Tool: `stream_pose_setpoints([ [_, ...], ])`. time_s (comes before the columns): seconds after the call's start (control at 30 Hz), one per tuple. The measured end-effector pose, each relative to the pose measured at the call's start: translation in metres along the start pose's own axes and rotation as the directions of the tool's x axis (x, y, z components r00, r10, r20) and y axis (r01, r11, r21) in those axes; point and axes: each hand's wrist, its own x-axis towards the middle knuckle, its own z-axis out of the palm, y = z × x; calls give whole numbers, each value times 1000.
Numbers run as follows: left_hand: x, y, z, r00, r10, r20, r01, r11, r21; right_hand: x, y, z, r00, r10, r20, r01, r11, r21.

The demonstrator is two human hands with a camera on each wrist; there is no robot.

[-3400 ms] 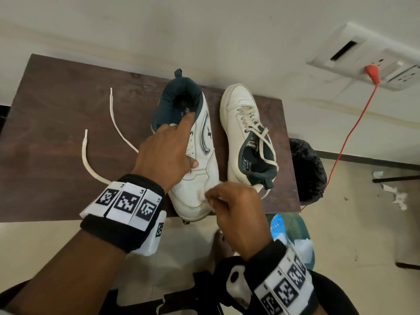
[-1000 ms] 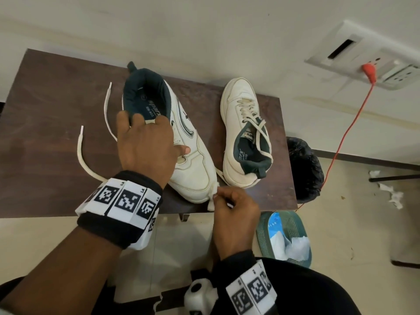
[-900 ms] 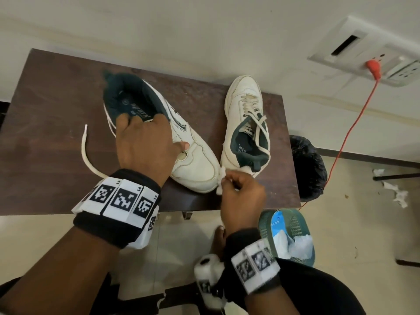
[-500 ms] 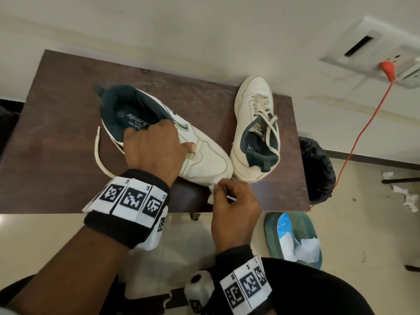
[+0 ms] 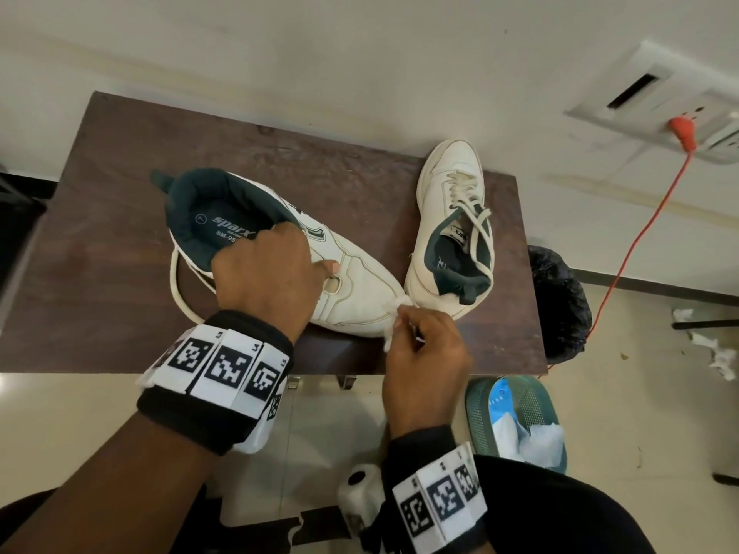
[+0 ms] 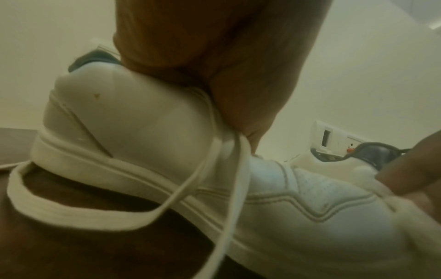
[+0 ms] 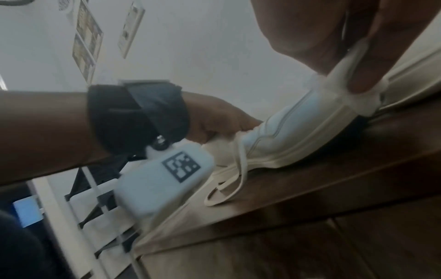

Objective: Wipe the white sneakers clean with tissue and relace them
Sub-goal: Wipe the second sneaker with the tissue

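An unlaced white sneaker [image 5: 360,289] with a dark green lining lies near the front of the brown table [image 5: 100,273], toe pointing right. My left hand [image 5: 268,273] grips its upper at the tongue, fingers inside the opening. My right hand [image 5: 420,345] pinches a wad of white tissue [image 5: 394,317] against the sneaker's toe [image 7: 317,117]. The tissue [image 7: 353,94] wraps over my fingertips. A loose white lace [image 5: 180,289] curls on the table beside the heel [image 6: 124,120]. The second sneaker [image 5: 452,233], laced, stands to the right.
A black bag [image 5: 560,305] hangs off the table's right edge. A green basket [image 5: 516,417] with tissues sits on the floor below. An orange cable [image 5: 640,233] runs from a wall socket. Crumpled tissues [image 5: 716,353] lie on the floor at right.
My left hand has turned the unlaced sneaker from pointing toward me to lying across the table, toe right. My right hand with the tissue has followed the toe to the right.
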Motion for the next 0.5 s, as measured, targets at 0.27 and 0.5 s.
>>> stream_pose_setpoints([
  [0.27,-12,-8,-3,1000,-28,13,28,999,-24,-16,-4,12,994,-75,-79,79,996,39],
  [0.5,-17,-27,-9,998,-40,43,46,989,-139,8,-3,11,998,-8,-69,5,999,-46],
])
